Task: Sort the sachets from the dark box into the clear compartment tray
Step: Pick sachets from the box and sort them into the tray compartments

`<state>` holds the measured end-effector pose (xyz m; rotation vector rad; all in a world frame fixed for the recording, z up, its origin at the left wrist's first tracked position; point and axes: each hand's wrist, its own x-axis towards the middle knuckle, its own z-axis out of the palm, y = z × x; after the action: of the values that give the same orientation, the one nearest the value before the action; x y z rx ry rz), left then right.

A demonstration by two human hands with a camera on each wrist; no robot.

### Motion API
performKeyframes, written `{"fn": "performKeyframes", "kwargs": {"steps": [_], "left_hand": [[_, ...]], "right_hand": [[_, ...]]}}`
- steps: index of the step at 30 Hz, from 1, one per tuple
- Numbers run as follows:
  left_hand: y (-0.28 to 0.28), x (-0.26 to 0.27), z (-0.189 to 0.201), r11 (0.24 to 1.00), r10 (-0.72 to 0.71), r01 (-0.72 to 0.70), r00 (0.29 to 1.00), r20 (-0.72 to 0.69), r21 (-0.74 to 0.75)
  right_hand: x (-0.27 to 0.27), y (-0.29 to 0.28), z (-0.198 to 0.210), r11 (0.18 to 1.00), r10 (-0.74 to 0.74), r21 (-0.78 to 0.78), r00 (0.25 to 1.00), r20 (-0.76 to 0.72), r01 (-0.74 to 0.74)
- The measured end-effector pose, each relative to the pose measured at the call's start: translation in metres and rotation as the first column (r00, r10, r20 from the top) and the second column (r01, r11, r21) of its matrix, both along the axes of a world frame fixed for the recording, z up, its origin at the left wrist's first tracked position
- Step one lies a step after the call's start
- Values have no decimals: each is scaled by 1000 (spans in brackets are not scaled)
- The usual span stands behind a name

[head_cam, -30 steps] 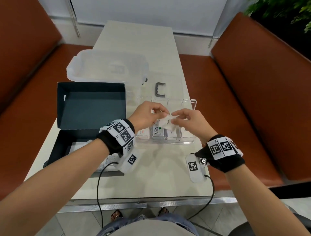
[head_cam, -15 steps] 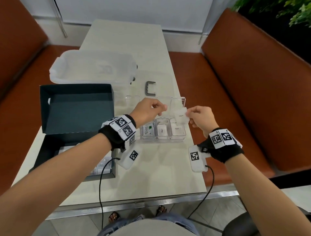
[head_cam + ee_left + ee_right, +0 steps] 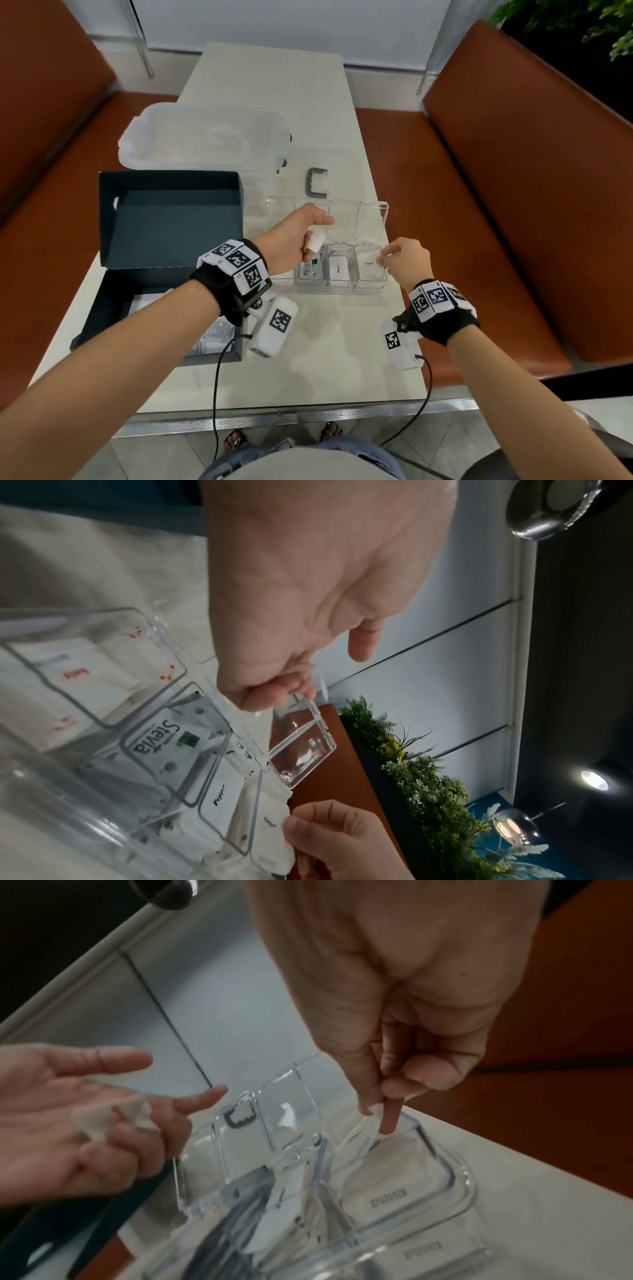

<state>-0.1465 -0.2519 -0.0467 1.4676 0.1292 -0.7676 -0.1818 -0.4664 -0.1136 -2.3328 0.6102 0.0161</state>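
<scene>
The clear compartment tray (image 3: 342, 291) lies mid-table with its lid raised. My right hand (image 3: 383, 258) pinches a white sugar sachet (image 3: 369, 272) that stands in the rightmost compartment (image 3: 445, 1167). Above the tray's left half, my left hand (image 3: 313, 236) curls round a small bunch of white sachets (image 3: 315, 240), which also shows in its palm (image 3: 116, 1115). A Stevia sachet (image 3: 161, 739) and a pepper sachet (image 3: 219, 799) lie in the middle compartments, and red-printed sachets (image 3: 75, 674) in the left one. The dark box (image 3: 113, 301) at the left holds more sachets (image 3: 215, 337).
The dark box's lid (image 3: 171, 219) stands up behind it. A large clear plastic bin (image 3: 205, 137) sits further back, and a grey U-shaped handle (image 3: 318, 186) lies behind the tray. Orange benches (image 3: 513, 205) flank the narrow table (image 3: 325, 370).
My hands were together above the tray and have parted. The right hand took one sachet and lowered it into the rightmost compartment. The left hand keeps the rest.
</scene>
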Motion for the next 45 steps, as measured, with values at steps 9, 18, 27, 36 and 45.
{"fn": "performKeyframes", "kwargs": {"steps": [9, 18, 27, 36, 45], "left_hand": [[8, -3, 3, 995, 16, -25, 996, -89, -99], [15, -1, -1, 997, -4, 14, 991, 131, -71], [39, 1, -9, 974, 57, -153, 880, 471, 169], [85, -2, -31, 840, -164, -170, 827, 538, 516], [96, -22, -41, 531, -612, -42, 672, 417, 846]], "right_hand": [[-3, 14, -2, 912, 242, -331, 969, -40, -242], [-3, 52, 44, 952, 291, 35, 933, 214, -305], [6, 92, 51, 836, 94, 500, 956, 277, -227], [31, 120, 38, 914, 401, -57, 875, 271, -401], [38, 142, 18, 821, 567, -124, 821, 65, -557]]}}
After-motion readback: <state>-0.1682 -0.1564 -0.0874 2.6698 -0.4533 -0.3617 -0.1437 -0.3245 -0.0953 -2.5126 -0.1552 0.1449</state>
